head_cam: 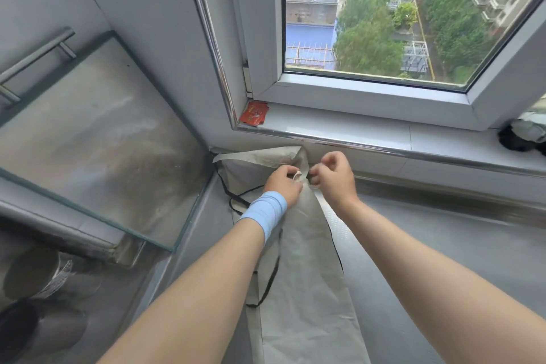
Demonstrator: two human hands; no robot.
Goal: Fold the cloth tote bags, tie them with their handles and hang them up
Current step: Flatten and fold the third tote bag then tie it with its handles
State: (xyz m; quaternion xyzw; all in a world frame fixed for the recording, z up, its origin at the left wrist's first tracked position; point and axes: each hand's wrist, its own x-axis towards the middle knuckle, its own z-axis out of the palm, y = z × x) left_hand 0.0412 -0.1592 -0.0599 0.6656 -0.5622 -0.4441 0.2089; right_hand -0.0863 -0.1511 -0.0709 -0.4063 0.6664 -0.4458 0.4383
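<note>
Tote bag [304, 289] folded long on desk [443, 245] — left hand [283, 183], right hand [334, 177] pinch handle [297, 176]; tying apparently begun, hanging undone.

Left grip [282, 185] pinching pale handle [297, 177], right grip [334, 177] curled just beside, folded grey tote bag [304, 289] beneath.

Tote bag [307, 304] cut off at bottom edge; handle [297, 176] partly hidden

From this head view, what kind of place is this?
Likely a high-floor flat: the window looks down on treetops and rooftops, a glass panel with a metal handle stands at left, a tote bag lies on the ledge.
</note>
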